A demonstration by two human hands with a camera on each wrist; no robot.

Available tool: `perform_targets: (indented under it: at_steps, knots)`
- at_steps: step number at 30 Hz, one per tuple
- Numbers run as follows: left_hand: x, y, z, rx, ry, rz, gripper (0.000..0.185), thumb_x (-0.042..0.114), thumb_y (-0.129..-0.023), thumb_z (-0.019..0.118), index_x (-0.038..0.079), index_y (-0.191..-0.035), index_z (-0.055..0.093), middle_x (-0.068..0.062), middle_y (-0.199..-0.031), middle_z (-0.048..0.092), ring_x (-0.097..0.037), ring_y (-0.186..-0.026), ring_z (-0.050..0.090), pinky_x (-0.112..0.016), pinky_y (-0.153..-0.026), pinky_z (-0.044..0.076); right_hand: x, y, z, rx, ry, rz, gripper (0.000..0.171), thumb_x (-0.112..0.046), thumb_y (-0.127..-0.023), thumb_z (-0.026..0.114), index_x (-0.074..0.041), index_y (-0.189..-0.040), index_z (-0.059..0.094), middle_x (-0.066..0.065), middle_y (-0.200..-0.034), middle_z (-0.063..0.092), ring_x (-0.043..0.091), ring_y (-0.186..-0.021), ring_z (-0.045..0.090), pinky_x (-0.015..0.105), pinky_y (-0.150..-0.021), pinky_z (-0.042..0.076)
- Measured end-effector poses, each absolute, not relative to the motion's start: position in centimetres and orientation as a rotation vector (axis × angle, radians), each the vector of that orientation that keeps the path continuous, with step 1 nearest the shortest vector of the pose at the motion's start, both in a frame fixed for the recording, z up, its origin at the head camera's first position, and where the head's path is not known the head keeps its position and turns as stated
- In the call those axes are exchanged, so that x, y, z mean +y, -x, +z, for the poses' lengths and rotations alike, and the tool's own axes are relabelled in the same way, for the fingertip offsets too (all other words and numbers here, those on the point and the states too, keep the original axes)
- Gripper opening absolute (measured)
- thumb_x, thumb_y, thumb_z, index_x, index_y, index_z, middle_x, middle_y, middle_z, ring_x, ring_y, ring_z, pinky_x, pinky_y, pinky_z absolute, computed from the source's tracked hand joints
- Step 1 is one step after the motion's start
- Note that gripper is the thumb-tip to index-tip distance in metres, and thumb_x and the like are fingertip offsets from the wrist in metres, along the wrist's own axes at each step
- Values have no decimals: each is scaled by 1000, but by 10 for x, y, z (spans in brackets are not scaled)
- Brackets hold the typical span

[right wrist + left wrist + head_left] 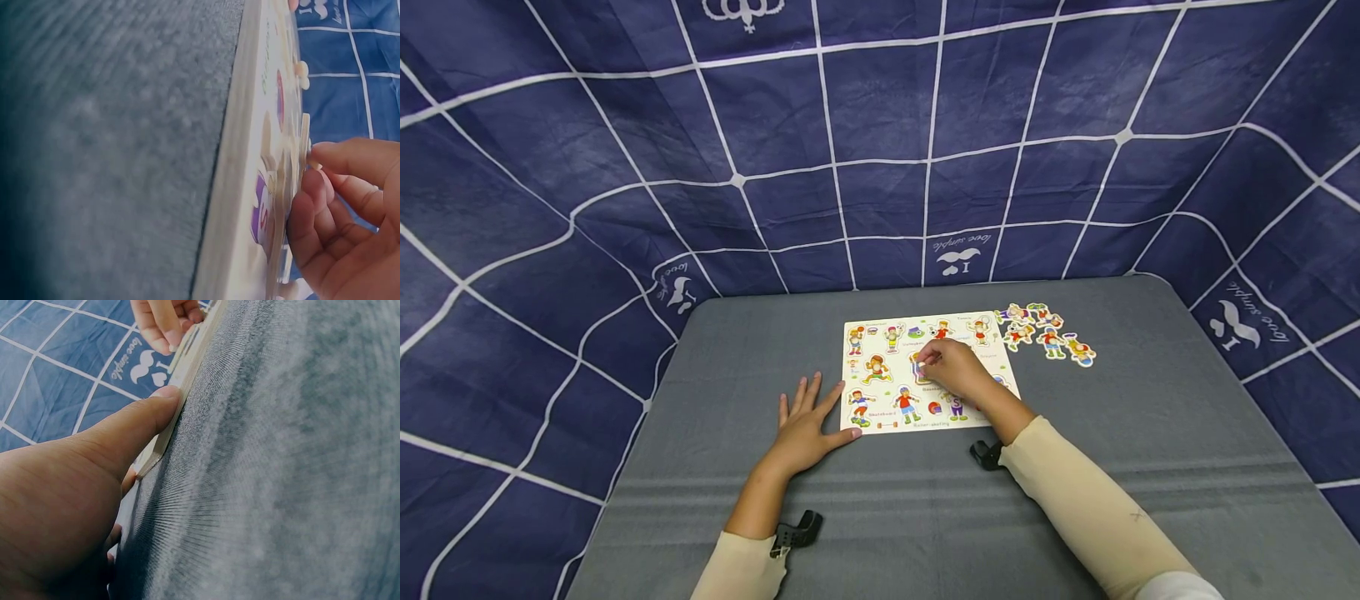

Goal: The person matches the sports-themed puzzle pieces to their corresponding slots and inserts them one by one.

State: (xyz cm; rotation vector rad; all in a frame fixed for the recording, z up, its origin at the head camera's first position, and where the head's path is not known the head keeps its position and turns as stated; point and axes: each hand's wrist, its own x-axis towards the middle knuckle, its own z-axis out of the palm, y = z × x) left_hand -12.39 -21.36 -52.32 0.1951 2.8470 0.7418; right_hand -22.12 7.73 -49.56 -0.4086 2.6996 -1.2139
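**A:** Head view is giving the whole layout: gray table [1150,433] filling the lower half of the frame, the puzzle board [880,392] lying flat at center with its long side running left to right, and the blue grid cloth [880,150] hanging behind and on both sides. The wrist views are only showing the board edge-on.

**B:** Right, but the right wrist view is showing something the head view isn't: the right hand [340,231] is pinching a puzzle piece [304,140] by its small knob, with the piece standing just off the board face. In the head view that hand [951,367] is covering the middle of the board and hiding the piece.

**A:** And the left hand [805,425] is lying flat with fingers straight, just left of the board. The left wrist view is showing its thumb [144,419] pressing the board's edge [181,381].

**B:** Loose pieces [1048,333] are sitting in a cluster past the board's upper right corner, apart from it. Plenty of bare table is showing right of and below the board.
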Motion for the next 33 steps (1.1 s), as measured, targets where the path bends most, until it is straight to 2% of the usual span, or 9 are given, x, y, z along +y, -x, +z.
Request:
perform_targets:
  at_steps: [33]
  knots:
    - [-213,124,-523,2847,-191,740,96,70,-83,69,34,-161,25,-10,-172,1,-36,-159,-8,-66,-121,-12,69,228,-499,2683,376,-1137,9,-7,-87,70,-13,-93,71,0,-85,64,13,-78,55,27,-74,43]
